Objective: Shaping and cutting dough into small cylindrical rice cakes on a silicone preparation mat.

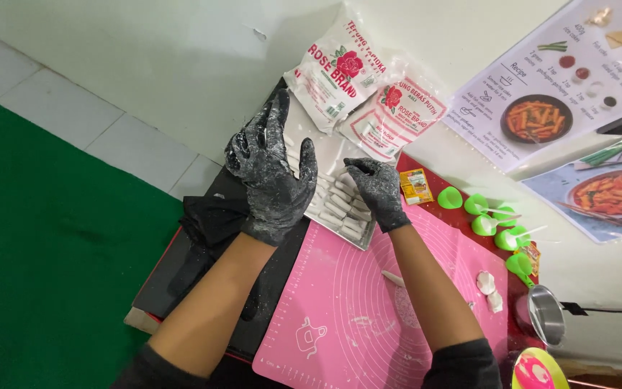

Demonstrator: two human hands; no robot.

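Both my hands wear black gloves dusted with white flour. My left hand is raised with its fingers spread above the left part of a metal tray, and it holds nothing. My right hand reaches over the tray with its fingers curled down onto the rows of white dough sticks that lie in it. Whether its fingertips pinch a stick is hidden. Below the tray lies a pink silicone mat, and one thin dough stick rests on it beside my right forearm.
Two white flour bags lean at the back. Green measuring spoons, a small orange sachet, two dough lumps and a metal cup sit to the right. Recipe sheets hang on the wall. A black cloth lies to the left.
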